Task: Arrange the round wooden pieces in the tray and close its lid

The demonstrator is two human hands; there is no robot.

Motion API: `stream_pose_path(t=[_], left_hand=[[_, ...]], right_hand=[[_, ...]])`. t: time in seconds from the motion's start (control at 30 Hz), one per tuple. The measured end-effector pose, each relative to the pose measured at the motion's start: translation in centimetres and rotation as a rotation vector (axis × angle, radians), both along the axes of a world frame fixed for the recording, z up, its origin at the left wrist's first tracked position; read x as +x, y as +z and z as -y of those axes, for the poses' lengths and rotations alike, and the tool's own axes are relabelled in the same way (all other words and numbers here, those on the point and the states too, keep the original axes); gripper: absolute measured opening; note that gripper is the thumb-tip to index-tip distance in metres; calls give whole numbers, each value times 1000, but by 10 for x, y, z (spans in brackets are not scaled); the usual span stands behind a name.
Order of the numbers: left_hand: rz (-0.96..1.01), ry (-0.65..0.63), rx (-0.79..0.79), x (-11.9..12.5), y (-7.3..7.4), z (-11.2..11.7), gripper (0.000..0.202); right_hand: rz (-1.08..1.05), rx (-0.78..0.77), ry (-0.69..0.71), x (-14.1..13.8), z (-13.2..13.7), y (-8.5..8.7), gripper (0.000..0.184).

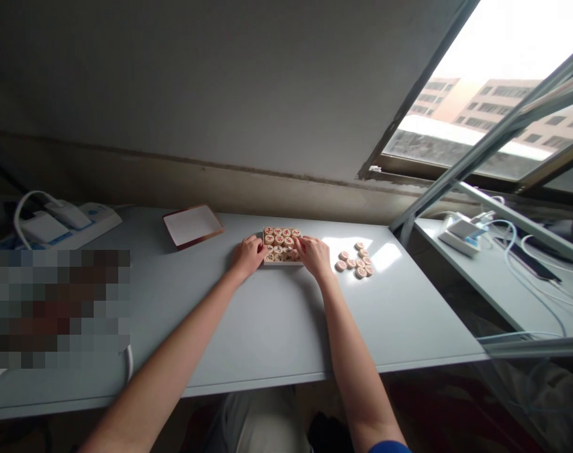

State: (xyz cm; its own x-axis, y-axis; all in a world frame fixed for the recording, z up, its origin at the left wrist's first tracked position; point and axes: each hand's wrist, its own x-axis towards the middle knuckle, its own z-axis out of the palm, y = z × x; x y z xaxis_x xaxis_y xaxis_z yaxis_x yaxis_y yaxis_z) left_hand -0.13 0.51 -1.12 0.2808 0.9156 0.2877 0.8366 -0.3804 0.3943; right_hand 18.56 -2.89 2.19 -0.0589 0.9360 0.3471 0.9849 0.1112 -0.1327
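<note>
An open box (283, 263) holds rows of round wooden Chinese chess pieces (279, 240), some with red characters and some with dark ones. My left hand (248, 255) is at the box's left side, its fingers curled closed against the edge. Over the right end of the box, my right hand (316, 254) has its fingertips pinched at a chess piece, which they partly cover. To the right of that hand, several loose Chinese chess pieces (351, 264) with red characters lie on the table, partly in sunlight.
The box lid (194, 226) lies inside up at the back left of the grey table (267, 340). A power strip (95, 221) with plugged-in chargers is at the far left. A metal frame post (437, 182) rises at the right, beside another surface with cables (512, 251).
</note>
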Motion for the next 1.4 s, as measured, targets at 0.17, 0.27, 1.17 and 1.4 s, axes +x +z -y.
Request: stream_pose_path(t=[0.17,0.27,1.17,1.4], left_hand=[[8,-6,16,0,0,0,21],[18,1,-4,0,2,1,22],[27,-21,-5,-2,-2,-2,22],[32,-3,-34,-1,2,1,20]], right_hand=[[55,-32,3,-5,0,-3,43],[69,-64,3,-5,-2,-5,41],[-98,-158,-704,89,16,3,21],[-184,-27,-568,90,14,4,20]])
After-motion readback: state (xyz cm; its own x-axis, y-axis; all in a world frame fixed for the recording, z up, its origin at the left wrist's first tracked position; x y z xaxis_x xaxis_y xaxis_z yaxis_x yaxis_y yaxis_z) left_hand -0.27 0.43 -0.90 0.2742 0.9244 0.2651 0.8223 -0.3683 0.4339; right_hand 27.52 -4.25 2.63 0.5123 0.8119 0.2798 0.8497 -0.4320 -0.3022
